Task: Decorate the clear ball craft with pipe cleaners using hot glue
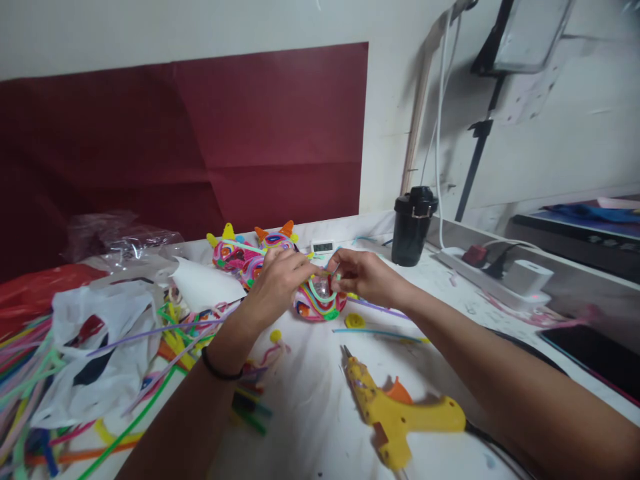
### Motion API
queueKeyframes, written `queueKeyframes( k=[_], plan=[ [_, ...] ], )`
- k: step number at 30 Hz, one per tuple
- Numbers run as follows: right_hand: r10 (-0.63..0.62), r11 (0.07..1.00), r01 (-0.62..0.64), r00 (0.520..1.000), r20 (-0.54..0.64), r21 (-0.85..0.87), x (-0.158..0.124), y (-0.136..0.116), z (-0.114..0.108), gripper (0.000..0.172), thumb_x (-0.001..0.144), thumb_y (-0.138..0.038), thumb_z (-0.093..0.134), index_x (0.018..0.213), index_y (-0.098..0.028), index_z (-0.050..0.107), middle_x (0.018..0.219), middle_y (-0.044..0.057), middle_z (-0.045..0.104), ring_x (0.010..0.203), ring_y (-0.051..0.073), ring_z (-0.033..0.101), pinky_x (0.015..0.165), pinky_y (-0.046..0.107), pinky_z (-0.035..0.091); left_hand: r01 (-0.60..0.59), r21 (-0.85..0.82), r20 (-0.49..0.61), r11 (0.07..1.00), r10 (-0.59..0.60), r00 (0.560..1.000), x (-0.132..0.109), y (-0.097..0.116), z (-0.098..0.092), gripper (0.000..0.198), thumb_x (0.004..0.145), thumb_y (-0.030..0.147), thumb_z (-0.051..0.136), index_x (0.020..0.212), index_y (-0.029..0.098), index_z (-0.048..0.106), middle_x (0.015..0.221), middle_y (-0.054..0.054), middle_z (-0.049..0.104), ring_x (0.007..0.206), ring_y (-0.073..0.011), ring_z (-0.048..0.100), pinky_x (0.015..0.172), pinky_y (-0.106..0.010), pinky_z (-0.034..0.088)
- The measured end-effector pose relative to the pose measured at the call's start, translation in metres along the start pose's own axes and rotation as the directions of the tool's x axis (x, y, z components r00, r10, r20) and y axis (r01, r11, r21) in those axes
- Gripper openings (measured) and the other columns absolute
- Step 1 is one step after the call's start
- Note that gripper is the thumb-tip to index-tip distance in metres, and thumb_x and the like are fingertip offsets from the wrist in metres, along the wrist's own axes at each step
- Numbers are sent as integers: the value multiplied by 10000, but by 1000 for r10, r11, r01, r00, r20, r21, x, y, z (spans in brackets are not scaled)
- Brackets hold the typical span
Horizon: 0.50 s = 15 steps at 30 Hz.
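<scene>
Both my hands meet over a colourful round piece made of coiled pipe cleaners [320,305] lying on the white table [320,413]. My left hand [280,280] is closed, its fingers pinching at the top of the piece. My right hand [363,275] is also closed, pinching a thin green pipe cleaner strand [316,288] on the same piece. Behind them lie two more finished pipe cleaner pieces [250,252] with yellow and orange spikes. A black band sits on my left wrist [220,370].
A yellow glue gun [395,413] lies near the front. Loose pipe cleaners [30,380] and white plastic bags [105,347] crowd the left side. A black cup [413,225], a small digital timer [323,247], a power strip [490,270] and a dark tablet [600,363] are at the right.
</scene>
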State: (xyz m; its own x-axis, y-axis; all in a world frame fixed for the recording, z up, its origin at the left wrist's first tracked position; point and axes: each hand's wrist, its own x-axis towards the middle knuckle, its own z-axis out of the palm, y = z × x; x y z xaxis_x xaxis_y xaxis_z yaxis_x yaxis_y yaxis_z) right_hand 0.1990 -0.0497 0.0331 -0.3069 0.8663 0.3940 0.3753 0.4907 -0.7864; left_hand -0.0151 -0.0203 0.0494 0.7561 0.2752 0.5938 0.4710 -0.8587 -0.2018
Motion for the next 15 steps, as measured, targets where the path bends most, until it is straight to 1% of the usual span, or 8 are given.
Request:
queueKeyframes(
  k=[2,5,7,10,12,14,15],
  plan=[
    [15,996,-12,1000,-26,85,2,0,-1,227,691,-252,709,839,-198,545,582,-34,624,523,144,594,518,252,456,6,0,-23,1000,-6,1000,0,0,-1,231,952,144,452,1018,215,662,923,-35,679,939,-211,570,895,-386,330],
    [33,982,-17,996,-83,187,3,-2,-2,384,635,-428,794,824,-190,559,570,-29,617,489,140,583,492,262,460,8,26,-88,1000,-5,996,1,-1,-5,215,956,165,458,1013,204,662,929,-42,687,921,-214,584,874,-385,346],
    [43,974,-12,991,-129,228,3,-6,-4,442,609,-483,818,828,-175,588,598,-13,634,505,140,593,498,269,472,8,42,-146,999,-2,989,2,0,-9,201,952,165,473,1018,198,660,929,-43,692,894,-208,592,855,-380,363],
    [59,948,11,976,-209,318,0,-17,-10,460,594,-480,846,849,-153,646,662,13,667,560,141,616,538,280,498,26,53,-266,998,-11,964,3,4,-19,198,937,132,496,1032,184,661,937,-47,697,891,-198,609,843,-364,400],
    [72,900,55,960,-271,433,-5,-30,-16,436,563,-425,882,842,-152,687,694,19,684,587,132,623,565,274,512,57,37,-351,998,-40,935,5,9,-29,186,928,127,515,1028,166,668,934,-57,694,892,-188,620,823,-335,437],
    [70,836,119,945,-320,536,-12,-48,-23,380,538,-349,908,811,-166,717,707,12,694,596,111,618,577,248,514,96,-17,-400,995,-94,912,7,20,-41,171,920,126,533,1009,152,676,930,-61,691,882,-166,632,795,-291,469],
    [51,815,154,942,-333,559,-17,-58,-27,338,546,-323,908,790,-176,727,701,7,695,590,99,611,568,232,509,116,-58,-401,992,-129,907,9,26,-48,173,916,119,536,1006,156,680,941,-57,692,884,-152,637,801,-272,478]
  ],
)
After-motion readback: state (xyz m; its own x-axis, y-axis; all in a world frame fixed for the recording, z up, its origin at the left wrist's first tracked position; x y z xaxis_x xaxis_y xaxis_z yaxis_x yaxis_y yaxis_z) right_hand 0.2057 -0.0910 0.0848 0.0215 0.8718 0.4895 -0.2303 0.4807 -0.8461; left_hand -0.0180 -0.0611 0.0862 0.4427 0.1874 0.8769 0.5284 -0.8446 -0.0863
